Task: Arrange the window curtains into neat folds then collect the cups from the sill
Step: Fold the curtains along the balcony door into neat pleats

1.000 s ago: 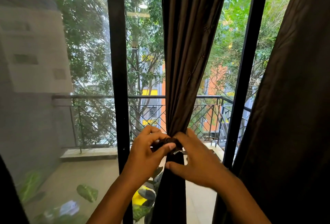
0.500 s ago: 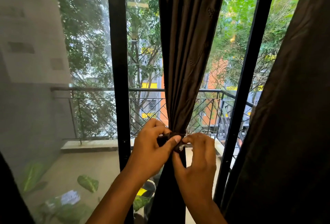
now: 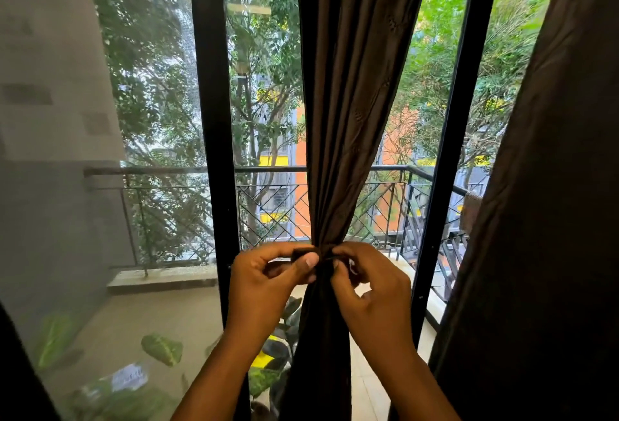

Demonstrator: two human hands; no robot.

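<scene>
Balcony window behind — left hand (image 3: 264, 281) and right hand (image 3: 368, 290) pinch tie-back band (image 3: 303, 253) around gathered brown curtain (image 3: 355, 102) — cinching folds neat.

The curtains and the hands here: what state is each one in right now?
Middle curtain: gathered into folds, cinched at the waist.
Tie-back band: wrapped round the gathered curtain, ends held, whether fastened unclear.
Left hand: pinches the band.
Right hand: pinches the band's other end.
Right curtain: hanging loose, untied.
Cups: none in view.
</scene>
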